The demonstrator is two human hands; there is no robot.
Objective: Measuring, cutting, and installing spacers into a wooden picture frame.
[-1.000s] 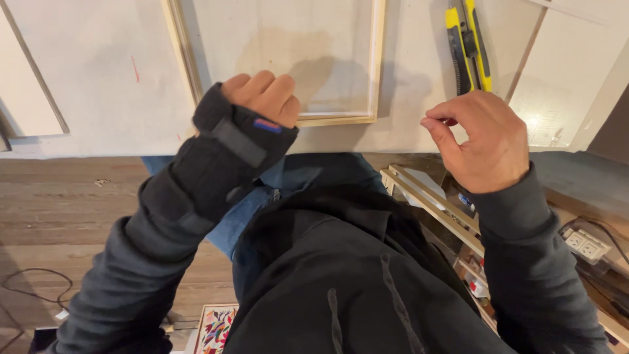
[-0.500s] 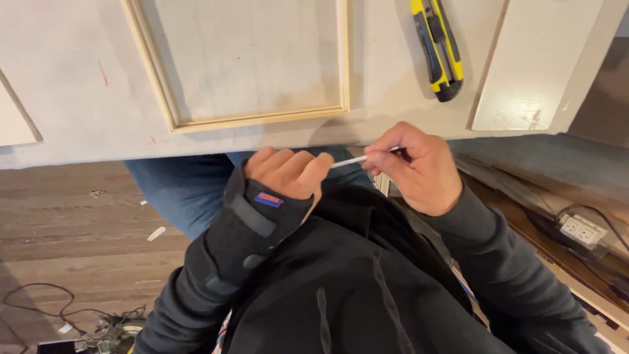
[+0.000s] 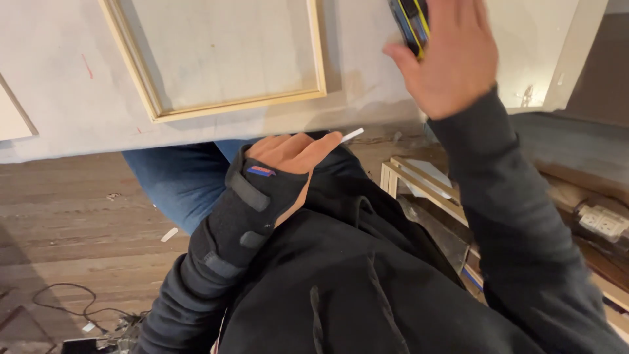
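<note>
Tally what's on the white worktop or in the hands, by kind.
Wooden frames on the worktop: 1
Yellow-and-black utility knives: 1, under the right hand
Thin white strips: 1, held by the left hand
Total: 3

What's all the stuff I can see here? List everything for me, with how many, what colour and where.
Work table: one, pale off-white top, across the upper part of the view.
Wooden frame: one, light wood, lying flat on the table, upper centre.
Utility knife: one, yellow and black, on the table at the top, partly under the right hand.
Thin white strip: one, white, sticking out from the left hand.
Stacked frames: several, light wood, on the floor at right.
Power strip: one, pale, far right.
Cable: one, dark, on the wooden floor, lower left.
Wrist brace: one, black, on the left wrist.
Left hand: pinching the strip, centre.
Right hand: open, reaching over the knife, blurred.
</note>
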